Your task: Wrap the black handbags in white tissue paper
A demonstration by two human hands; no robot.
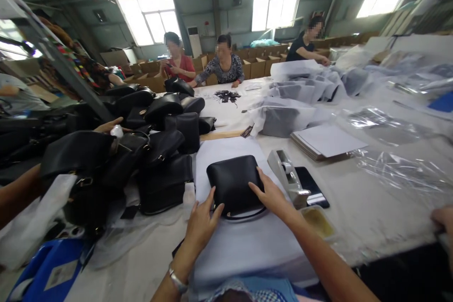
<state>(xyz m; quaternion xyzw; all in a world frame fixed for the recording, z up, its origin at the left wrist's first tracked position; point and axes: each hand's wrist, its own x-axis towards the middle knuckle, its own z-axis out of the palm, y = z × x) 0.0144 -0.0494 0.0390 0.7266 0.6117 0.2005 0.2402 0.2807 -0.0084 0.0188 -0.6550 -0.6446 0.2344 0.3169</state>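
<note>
A black handbag point(235, 184) with a thin strap along its near edge lies on a white sheet point(244, 245) in front of me. At its lower left corner, my left hand point(203, 219) holds the side, thumb and forefinger apart. On the opposite side, my right hand point(271, 193) grips the right edge, with the thumb on top of the leather. Some of the fingers of both hands are hidden behind the bag's edges. A tape dispenser point(288, 174) and a dark phone point(311, 186) are just right of my right hand.
Many black bags point(166, 184) are piled on the left, where a co-worker's hands hold another bag point(76, 151). To the right are a stack of white boards point(329, 141), clear plastic bags point(399, 170) and a small tub point(317, 221). A blue container point(49, 269) stands lower left. Several people work beyond.
</note>
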